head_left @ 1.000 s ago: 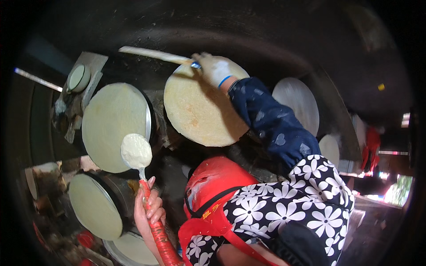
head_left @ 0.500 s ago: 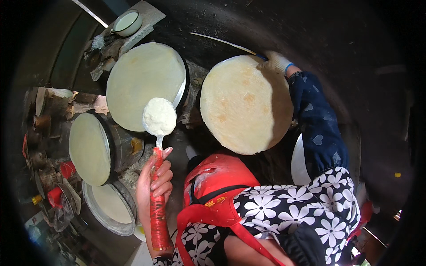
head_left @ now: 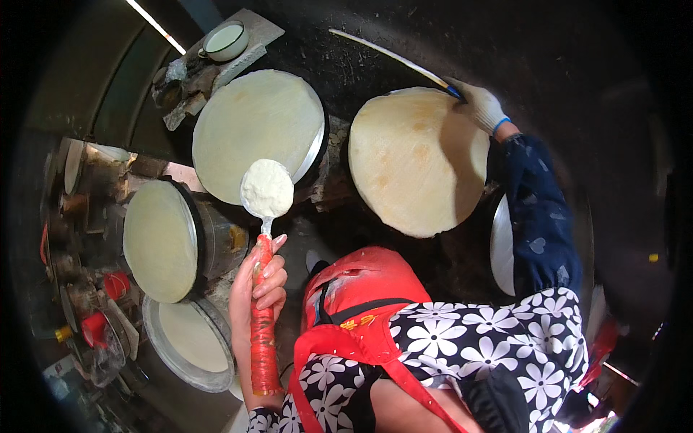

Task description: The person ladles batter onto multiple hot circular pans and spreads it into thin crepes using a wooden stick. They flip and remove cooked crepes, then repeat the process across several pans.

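Note:
Wrapped round the red-wrapped handle of a ladle [head_left: 266,195] is my left hand [head_left: 255,281]; the ladle's bowl holds thick white batter over the near edge of a pale round crepe [head_left: 247,123] on a griddle. My right hand [head_left: 476,105], in a white glove, is closed on a long thin pale scraper [head_left: 390,55] with a blue end, at the far right rim of a browned round crepe [head_left: 404,162]. That crepe lies on a second griddle, and my right arm's shadow crosses it.
More griddles stand at left [head_left: 159,242] and right [head_left: 503,245]. A metal basin [head_left: 151,328] of pale batter sits lower left. An enamel cup [head_left: 225,42] rests on boards at upper left, with red containers [head_left: 94,329] and clutter at far left. Dark walls curve behind.
My right hand has moved rightward along the browned crepe to its far right rim. The view has shifted, so the griddles sit differently in frame. The ladle is still in my left hand.

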Available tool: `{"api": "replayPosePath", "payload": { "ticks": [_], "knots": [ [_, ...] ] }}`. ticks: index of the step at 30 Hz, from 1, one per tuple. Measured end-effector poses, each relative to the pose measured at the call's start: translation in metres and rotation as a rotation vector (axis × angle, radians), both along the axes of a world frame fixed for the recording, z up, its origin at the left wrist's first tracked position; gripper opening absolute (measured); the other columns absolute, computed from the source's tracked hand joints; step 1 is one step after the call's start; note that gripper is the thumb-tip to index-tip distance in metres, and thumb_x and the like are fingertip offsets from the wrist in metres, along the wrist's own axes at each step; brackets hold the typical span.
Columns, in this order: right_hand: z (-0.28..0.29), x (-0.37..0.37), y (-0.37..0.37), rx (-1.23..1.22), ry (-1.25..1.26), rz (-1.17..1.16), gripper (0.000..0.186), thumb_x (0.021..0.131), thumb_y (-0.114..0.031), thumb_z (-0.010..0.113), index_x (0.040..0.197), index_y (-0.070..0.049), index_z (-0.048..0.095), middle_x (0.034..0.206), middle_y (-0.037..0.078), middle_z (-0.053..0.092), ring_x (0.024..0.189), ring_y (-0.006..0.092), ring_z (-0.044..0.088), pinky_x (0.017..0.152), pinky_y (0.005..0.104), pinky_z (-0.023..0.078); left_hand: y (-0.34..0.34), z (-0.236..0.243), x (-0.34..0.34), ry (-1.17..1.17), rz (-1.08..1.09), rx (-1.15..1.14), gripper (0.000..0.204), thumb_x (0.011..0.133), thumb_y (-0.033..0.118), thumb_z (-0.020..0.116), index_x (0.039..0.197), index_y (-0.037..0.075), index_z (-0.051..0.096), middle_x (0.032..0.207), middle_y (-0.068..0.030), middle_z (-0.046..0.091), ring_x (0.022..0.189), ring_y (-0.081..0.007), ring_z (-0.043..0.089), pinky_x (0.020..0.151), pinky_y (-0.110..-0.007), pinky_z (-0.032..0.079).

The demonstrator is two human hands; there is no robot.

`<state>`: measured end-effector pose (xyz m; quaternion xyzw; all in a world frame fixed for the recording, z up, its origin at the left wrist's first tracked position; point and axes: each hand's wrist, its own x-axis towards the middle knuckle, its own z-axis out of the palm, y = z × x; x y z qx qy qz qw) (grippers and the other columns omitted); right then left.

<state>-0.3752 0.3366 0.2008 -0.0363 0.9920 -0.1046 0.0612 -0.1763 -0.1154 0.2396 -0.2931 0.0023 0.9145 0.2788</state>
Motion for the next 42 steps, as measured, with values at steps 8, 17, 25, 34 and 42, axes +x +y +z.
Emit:
{"api": "replayPosePath", "payload": {
  "ticks": [8,17,25,34,42],
  "knots": [
    [0.012,-0.021,0.005,0.055,0.222,0.119,0.066,0.078,-0.007,0.066,0.136,-0.028,0.042,0.105,0.016,0.063,0.091,0.0323,0.062,0.078,0.038,0.05,-0.022,-0.02,-0.068,-0.133,-0.03,-0.114,0.038,0.099,0.019,0.036,0.126,-0.007,0.038,0.071,-0.0055,0.04,0.046,-0.008,0.035,0.034,-0.021,0.033],
    [0.106,0.029,0.004,0.122,0.424,0.168,0.06,0.075,-0.002,0.07,0.131,-0.01,0.049,0.113,0.011,0.063,0.09,0.0238,0.065,0.079,0.0307,0.052,-0.02,-0.034,-0.127,-0.146,-0.225,-0.175,0.036,0.098,0.019,0.038,0.124,-0.006,0.041,0.069,-0.0048,0.04,0.044,-0.0068,0.034,0.03,-0.019,0.032],
    [0.16,0.114,-0.051,0.087,0.321,-0.189,0.056,0.071,0.004,0.069,0.125,-0.006,0.054,0.113,0.014,0.063,0.093,0.0285,0.066,0.081,0.0315,0.051,0.011,-0.037,-0.179,-0.207,-0.47,-0.053,0.036,0.097,0.019,0.041,0.123,-0.006,0.041,0.071,-0.0051,0.041,0.045,-0.0067,0.034,0.03,-0.019,0.031],
    [0.206,0.155,-0.061,0.269,0.08,-0.339,0.059,0.069,0.007,0.058,0.127,-0.006,0.052,0.117,0.014,0.061,0.09,0.0295,0.066,0.078,0.0311,0.051,0.064,-0.054,-0.236,-0.456,-0.673,0.217,0.041,0.099,0.021,0.038,0.127,-0.008,0.037,0.068,-0.0029,0.036,0.047,-0.0077,0.034,0.034,-0.021,0.032],
    [0.235,0.124,0.012,0.533,-0.041,-0.66,0.054,0.079,-0.027,0.064,0.129,-0.012,0.051,0.111,0.012,0.062,0.089,0.0259,0.062,0.078,0.0333,0.048,0.149,-0.058,-0.364,-0.539,-0.816,0.461,0.052,0.099,0.023,0.033,0.134,-0.014,0.023,0.074,-0.0072,0.04,0.051,-0.0139,0.043,0.042,-0.025,0.042]
  ]
}}
